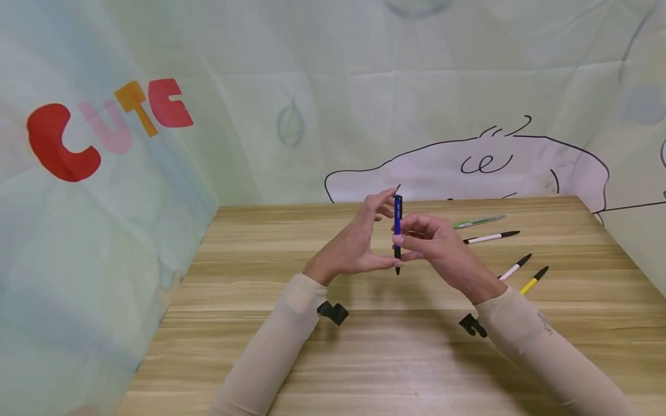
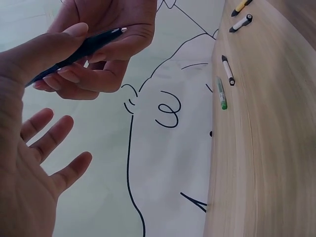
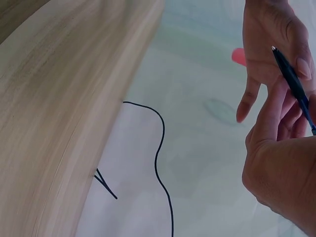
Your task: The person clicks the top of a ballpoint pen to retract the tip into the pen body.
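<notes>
One blue pen (image 1: 398, 215), long axis near upright, tip down, pinched in the right hand (image 1: 441, 249); left hand (image 1: 352, 245) alongside, fingers spread, thumb contact uncertain.

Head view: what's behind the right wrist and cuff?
A white pen and a yellow pen on the table jut past the wrist and cuff. Their near ends, and anything else there, are covered in this view.

Blue and black pen (image 1: 398, 222), streaky brown tabletop (image 1: 395, 358)
</notes>
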`<move>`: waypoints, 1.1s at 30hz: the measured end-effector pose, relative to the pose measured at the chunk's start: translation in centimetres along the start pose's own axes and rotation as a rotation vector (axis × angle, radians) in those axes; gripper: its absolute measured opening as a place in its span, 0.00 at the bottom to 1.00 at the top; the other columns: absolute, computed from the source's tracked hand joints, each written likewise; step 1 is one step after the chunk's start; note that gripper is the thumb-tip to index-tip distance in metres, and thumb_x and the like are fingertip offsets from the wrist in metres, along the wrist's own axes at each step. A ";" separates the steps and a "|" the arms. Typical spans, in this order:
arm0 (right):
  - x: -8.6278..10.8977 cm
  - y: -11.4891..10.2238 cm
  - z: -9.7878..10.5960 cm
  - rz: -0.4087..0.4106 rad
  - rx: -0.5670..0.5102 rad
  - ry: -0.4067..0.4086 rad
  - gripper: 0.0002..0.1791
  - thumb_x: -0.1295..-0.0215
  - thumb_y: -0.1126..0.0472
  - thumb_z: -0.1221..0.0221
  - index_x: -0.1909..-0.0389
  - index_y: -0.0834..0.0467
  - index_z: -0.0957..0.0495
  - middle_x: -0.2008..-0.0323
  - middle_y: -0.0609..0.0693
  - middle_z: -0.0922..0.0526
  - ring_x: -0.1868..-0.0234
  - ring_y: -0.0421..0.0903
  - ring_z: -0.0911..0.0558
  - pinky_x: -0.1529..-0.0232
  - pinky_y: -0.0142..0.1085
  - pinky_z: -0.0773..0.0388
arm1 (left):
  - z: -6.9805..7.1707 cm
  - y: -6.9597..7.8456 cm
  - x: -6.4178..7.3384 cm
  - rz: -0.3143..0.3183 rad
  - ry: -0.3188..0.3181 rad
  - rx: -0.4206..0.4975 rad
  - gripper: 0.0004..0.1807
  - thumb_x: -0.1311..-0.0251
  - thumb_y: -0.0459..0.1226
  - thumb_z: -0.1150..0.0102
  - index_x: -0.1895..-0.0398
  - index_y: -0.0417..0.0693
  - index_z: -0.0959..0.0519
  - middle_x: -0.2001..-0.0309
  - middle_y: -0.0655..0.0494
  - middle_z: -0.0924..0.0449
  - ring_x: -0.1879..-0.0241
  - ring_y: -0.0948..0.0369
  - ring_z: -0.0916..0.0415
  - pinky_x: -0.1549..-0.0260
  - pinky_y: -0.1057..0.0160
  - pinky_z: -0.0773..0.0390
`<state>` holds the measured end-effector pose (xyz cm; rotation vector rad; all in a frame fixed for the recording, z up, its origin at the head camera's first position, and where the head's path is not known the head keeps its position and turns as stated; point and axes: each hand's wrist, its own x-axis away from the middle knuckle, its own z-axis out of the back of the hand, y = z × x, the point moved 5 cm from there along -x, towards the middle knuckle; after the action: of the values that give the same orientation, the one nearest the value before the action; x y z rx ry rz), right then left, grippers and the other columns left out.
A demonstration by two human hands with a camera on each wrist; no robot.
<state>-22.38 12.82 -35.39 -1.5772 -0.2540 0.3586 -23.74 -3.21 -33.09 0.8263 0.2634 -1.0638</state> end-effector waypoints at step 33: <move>0.1 0.1 -0.2 0.026 0.020 0.046 0.12 0.30 0.58 0.36 0.51 0.58 0.19 0.58 0.51 0.17 0.57 0.45 0.18 0.55 0.44 0.13 | -0.2 0.4 0.0 0.045 0.000 0.026 0.65 0.51 0.40 0.20 0.20 0.51 0.61 0.40 0.47 0.33 0.41 0.56 0.28 0.38 0.56 0.26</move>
<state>-22.16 12.66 -35.46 -1.5686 -0.1944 0.3438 -23.40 -3.00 -33.00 0.8522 0.2304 -1.0275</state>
